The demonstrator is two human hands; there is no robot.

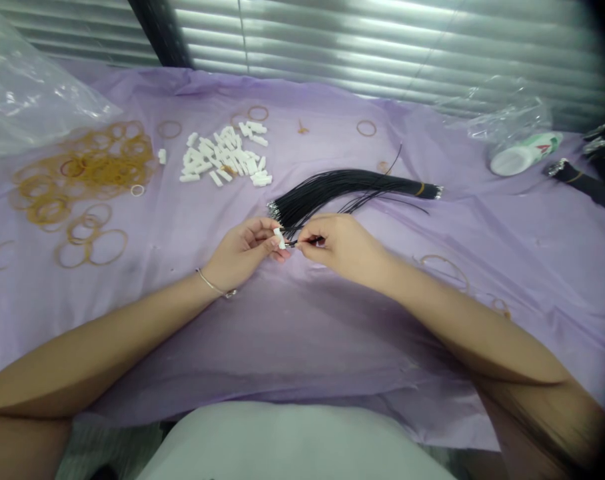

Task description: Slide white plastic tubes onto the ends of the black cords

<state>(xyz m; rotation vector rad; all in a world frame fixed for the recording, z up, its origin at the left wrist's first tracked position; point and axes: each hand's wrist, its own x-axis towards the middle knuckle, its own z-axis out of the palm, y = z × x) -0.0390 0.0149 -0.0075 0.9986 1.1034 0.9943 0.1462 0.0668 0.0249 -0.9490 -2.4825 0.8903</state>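
Observation:
My left hand (247,248) pinches a small white plastic connector (279,239) between thumb and fingers. My right hand (340,245) is closed on the metal-tipped end of a thin black wire (302,241), held right up against the connector. Just beyond both hands lies a bundle of black wires (352,185), tied with a rubber band near its right end. A pile of white connectors (227,159) lies further back to the left.
A purple sheet (292,333) covers the table. Many tan rubber bands (87,173) are strewn at left, some at right. A clear plastic bag (27,93) sits far left. A white bottle in a bag (525,153) lies at back right, dark items beside it.

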